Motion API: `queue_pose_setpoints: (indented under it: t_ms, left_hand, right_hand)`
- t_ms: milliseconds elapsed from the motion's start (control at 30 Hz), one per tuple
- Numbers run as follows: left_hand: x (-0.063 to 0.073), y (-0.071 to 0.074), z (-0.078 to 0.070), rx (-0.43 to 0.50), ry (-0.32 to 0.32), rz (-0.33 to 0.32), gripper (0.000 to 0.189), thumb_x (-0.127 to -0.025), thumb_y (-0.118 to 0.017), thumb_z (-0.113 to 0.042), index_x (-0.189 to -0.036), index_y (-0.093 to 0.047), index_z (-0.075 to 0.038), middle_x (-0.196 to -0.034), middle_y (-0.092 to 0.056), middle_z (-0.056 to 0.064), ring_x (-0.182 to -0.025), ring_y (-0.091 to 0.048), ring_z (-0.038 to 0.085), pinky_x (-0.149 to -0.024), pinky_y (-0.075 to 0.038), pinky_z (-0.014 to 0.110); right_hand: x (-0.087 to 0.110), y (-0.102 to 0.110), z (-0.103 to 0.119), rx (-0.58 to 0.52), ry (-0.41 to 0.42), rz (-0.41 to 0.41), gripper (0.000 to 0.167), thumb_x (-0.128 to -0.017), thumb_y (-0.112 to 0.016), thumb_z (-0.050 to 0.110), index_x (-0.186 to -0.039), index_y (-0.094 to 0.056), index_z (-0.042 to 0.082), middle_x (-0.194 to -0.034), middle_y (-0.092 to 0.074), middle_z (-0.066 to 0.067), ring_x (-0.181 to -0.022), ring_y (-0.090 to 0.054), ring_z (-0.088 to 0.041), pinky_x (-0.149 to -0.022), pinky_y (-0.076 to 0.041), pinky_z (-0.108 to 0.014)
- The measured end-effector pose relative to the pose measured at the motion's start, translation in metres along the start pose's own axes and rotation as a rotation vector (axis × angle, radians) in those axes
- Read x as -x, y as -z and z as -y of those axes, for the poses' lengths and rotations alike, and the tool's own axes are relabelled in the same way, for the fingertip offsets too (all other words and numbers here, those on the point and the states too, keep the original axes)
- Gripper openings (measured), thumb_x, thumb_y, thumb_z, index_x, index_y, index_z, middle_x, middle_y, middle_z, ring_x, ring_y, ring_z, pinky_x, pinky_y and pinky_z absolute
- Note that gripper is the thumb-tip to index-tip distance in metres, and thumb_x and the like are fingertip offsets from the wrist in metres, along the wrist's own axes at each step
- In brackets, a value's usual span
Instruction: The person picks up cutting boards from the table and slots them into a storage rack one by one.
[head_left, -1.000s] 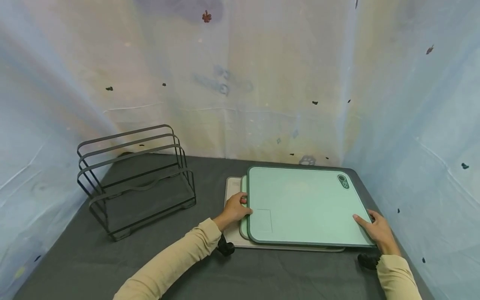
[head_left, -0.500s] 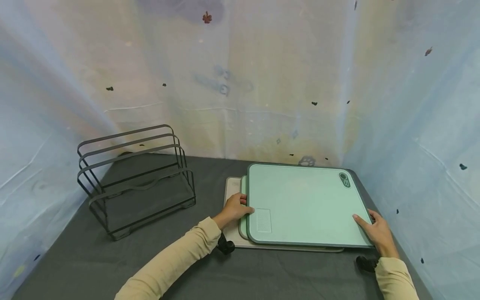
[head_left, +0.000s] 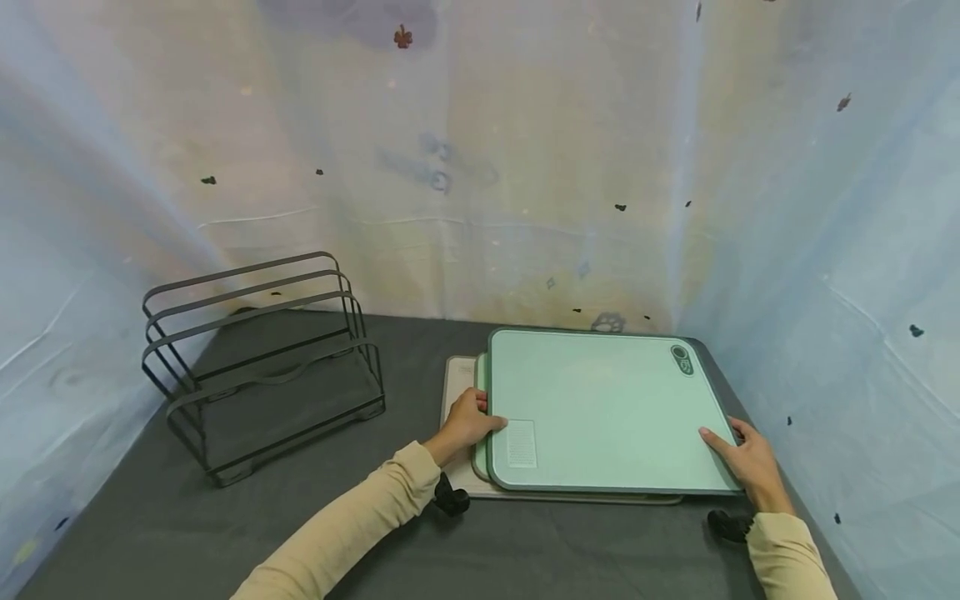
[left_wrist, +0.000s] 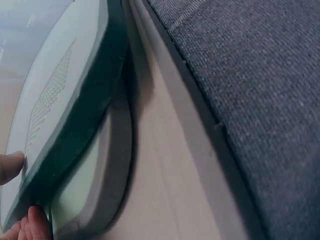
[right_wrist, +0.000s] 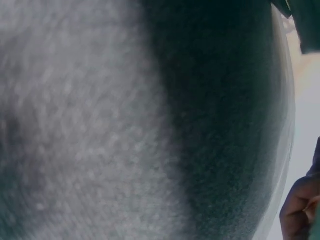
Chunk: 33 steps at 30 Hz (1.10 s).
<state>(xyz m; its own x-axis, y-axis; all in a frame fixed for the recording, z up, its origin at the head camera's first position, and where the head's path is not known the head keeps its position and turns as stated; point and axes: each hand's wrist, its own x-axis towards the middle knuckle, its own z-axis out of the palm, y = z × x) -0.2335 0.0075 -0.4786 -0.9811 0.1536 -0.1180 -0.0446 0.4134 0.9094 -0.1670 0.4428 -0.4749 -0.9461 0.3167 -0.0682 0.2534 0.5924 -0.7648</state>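
Observation:
A light green cutting board [head_left: 607,408] with a dark green rim lies on top of a stack in the head view. My left hand [head_left: 465,425] pinches its left edge, thumb on the face and fingers under the rim; the left wrist view shows this thumb [left_wrist: 10,167] too. At the opposite edge my right hand [head_left: 753,468] grips the board, thumb on top, other fingers partly hidden. Under it peek a smaller green board [head_left: 481,460] and a beige board [head_left: 456,385]. In the right wrist view, curled fingers [right_wrist: 299,207] show at the lower right edge.
A black wire rack [head_left: 276,381] with several upright hoops stands on the left of the grey cloth-covered table [head_left: 420,342]. Patterned curtains [head_left: 525,125] enclose the back and both sides. Small black devices sit at the left wrist [head_left: 450,497] and right wrist [head_left: 727,525].
The board's far edge has risen slightly, and its textured grating patch shows more plainly. Both hands keep their hold. The whole head view has shifted a little.

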Motion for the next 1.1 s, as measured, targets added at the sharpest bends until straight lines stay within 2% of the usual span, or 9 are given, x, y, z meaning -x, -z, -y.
queue_pose_setpoints:
  t_ms: [167,367,433,600,767,1100]
  left_hand:
    - [0.001,0.002,0.0,0.032,0.005,-0.018,0.048,-0.081,-0.079,-0.008,-0.116,-0.051,0.008,-0.104,-0.056,0.016,-0.095,-0.055,0.03,-0.079,-0.05,0.041]
    - [0.0,0.007,0.001,0.094,0.026,-0.036,0.051,-0.08,-0.079,-0.006,-0.12,-0.05,0.009,-0.106,-0.055,0.017,-0.097,-0.055,0.03,-0.081,-0.05,0.041]
    - [0.0,0.009,0.001,0.115,0.03,-0.029,0.052,-0.08,-0.078,-0.004,-0.121,-0.049,0.009,-0.105,-0.056,0.016,-0.095,-0.055,0.029,-0.08,-0.05,0.04]
    - [0.001,0.017,-0.004,0.185,0.025,-0.019,0.05,-0.081,-0.076,0.0,-0.122,-0.048,0.011,-0.097,-0.055,0.013,-0.088,-0.054,0.023,-0.076,-0.049,0.035]
    - [0.002,0.029,-0.01,0.231,-0.002,-0.03,0.049,-0.082,-0.075,0.0,-0.124,-0.052,0.009,-0.085,-0.047,0.006,-0.079,-0.045,0.018,-0.071,-0.041,0.03]
    - [0.005,0.051,-0.018,0.184,-0.012,-0.027,0.055,-0.087,-0.073,-0.006,-0.134,-0.047,0.005,-0.097,-0.051,0.012,-0.086,-0.05,0.024,-0.07,-0.043,0.032]
  right_hand:
    - [0.001,0.001,0.004,-0.016,-0.027,0.033,0.089,-0.094,-0.065,0.038,-0.145,-0.018,-0.017,-0.131,-0.038,-0.037,-0.077,-0.057,-0.009,-0.06,-0.053,-0.025]
    - [0.004,-0.001,0.01,0.002,-0.064,0.047,0.091,-0.093,-0.066,0.038,-0.145,-0.018,-0.018,-0.134,-0.036,-0.038,-0.09,-0.059,-0.025,-0.062,-0.052,-0.023]
    - [0.005,-0.001,0.013,-0.008,-0.063,0.054,0.091,-0.093,-0.066,0.039,-0.145,-0.017,-0.018,-0.134,-0.036,-0.038,-0.089,-0.059,-0.023,-0.062,-0.052,-0.024]
    - [0.007,0.002,0.021,-0.06,-0.026,0.085,0.09,-0.094,-0.063,0.04,-0.146,-0.016,-0.017,-0.133,-0.036,-0.038,-0.078,-0.058,-0.007,-0.064,-0.055,-0.028]
    - [0.008,0.001,0.027,-0.078,-0.008,0.089,0.088,-0.095,-0.064,0.038,-0.146,-0.017,-0.015,-0.133,-0.037,-0.037,-0.074,-0.057,-0.003,-0.064,-0.055,-0.029]
    - [0.015,-0.002,0.043,-0.1,-0.002,0.085,0.088,-0.093,-0.064,0.041,-0.148,-0.019,-0.012,-0.134,-0.039,-0.035,-0.078,-0.057,-0.004,-0.066,-0.055,-0.03]
